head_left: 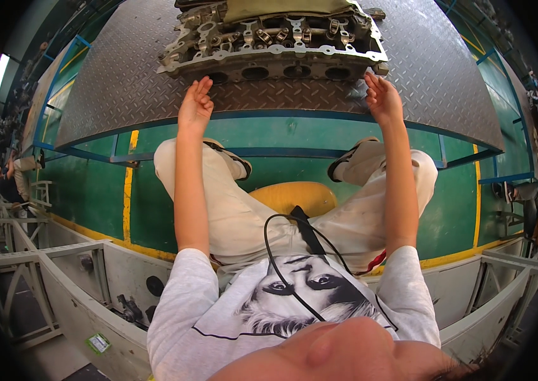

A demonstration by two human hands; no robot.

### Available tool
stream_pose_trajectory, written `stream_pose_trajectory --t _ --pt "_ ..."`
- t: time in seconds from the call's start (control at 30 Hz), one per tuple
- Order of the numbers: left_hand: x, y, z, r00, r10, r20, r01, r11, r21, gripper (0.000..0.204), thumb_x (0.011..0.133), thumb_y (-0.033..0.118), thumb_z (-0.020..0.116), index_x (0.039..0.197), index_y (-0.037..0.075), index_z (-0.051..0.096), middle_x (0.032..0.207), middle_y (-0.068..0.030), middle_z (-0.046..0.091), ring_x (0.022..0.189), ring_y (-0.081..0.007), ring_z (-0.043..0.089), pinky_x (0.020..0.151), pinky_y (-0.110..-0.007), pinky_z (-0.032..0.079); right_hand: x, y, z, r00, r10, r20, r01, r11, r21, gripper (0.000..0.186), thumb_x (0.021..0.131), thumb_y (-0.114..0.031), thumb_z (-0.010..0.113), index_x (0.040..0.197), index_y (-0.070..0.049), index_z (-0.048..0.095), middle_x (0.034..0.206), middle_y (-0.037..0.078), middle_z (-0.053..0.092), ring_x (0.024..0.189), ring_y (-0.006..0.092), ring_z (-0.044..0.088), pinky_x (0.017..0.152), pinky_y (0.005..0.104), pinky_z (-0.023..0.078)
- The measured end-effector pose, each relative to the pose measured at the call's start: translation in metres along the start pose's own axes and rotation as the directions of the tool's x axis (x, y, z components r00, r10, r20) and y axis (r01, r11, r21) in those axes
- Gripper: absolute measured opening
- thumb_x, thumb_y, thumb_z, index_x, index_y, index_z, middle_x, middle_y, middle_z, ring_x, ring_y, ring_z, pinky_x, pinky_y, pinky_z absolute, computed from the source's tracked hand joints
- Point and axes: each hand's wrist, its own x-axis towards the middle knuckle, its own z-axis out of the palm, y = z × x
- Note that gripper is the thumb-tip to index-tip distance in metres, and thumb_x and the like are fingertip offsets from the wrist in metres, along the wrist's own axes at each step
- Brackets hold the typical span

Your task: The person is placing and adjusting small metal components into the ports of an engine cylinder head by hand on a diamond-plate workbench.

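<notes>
A metal engine cylinder head [269, 51], with rocker arms along its top and oval ports on its near face, lies on the diamond-plate top of the workbench [110, 76]. A folded olive cloth or pad [281, 9] rests on its far side. My left hand [196, 101] is just in front of the head's near left end, palm up, fingers slightly curled and holding nothing. My right hand [383, 98] is at the near right end, also open and empty, its fingertips close to the edge. Whether either touches the metal, I cannot tell.
I sit on a yellow seat [291, 193] over the green floor [148, 216], knees at the bench's blue frame [281, 151]. Grey metal frames [72, 279] stand at both sides behind me. Other people [12, 178] are at neighbouring benches on the left and right.
</notes>
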Motion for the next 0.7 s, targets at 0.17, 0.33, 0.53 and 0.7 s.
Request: stream_pose_trajectory --t 0.17,0.33,0.53,0.7 --pt "-0.007 -0.005 0.004 1.0 0.006 -0.006 -0.006 0.999 -0.042 0.025 0.091 0.018 0.057 0.109 0.001 0.061 0.087 -0.0016 0.061 0.057 -0.0068 0.039 0.053 -0.02 0.033 -0.015 0.013 -0.003 0.979 -0.178 -0.103 0.181 0.983 0.017 0.025 0.09 -0.022 0.045 0.091 -0.001 0.059 0.075 0.005 0.056 0.054 0.0123 0.044 0.048 0.0254 0.034" --pt "-0.011 0.001 -0.011 0.993 0.118 0.018 -0.116 0.99 -0.083 0.024 0.09 0.021 0.059 0.101 0.0 0.061 0.076 -0.0008 0.053 0.056 -0.0082 0.04 0.052 -0.022 0.033 -0.043 0.018 0.02 0.953 -0.298 -0.061 0.288 0.947 -0.14 0.025 0.089 -0.025 0.048 0.073 -0.005 0.051 0.068 0.003 0.05 0.052 0.0128 0.042 0.049 0.0259 0.033" --pt "-0.022 0.017 -0.026 0.953 0.275 0.126 -0.218 0.912 -0.347 0.018 0.089 0.019 0.058 0.094 0.001 0.06 0.076 -0.0015 0.05 0.067 -0.0119 0.044 0.057 -0.026 0.036 -0.048 0.044 0.048 0.936 -0.297 0.188 0.31 0.95 -0.046 0.029 0.089 -0.023 0.044 0.066 -0.007 0.046 0.109 0.018 0.062 0.088 0.0197 0.057 0.073 0.032 0.049" --pt "-0.042 -0.009 0.009 0.855 0.202 0.477 -0.193 0.979 -0.068 0.025 0.091 0.019 0.053 0.08 -0.001 0.064 0.115 -0.0136 0.059 0.107 -0.0239 0.055 0.092 -0.035 0.043 -0.055 0.07 0.082 0.946 -0.101 0.307 0.171 0.962 -0.211 0.03 0.09 -0.02 0.04 0.062 -0.008 0.039 0.132 0.022 0.05 0.114 0.0283 0.052 0.093 0.0403 0.046"
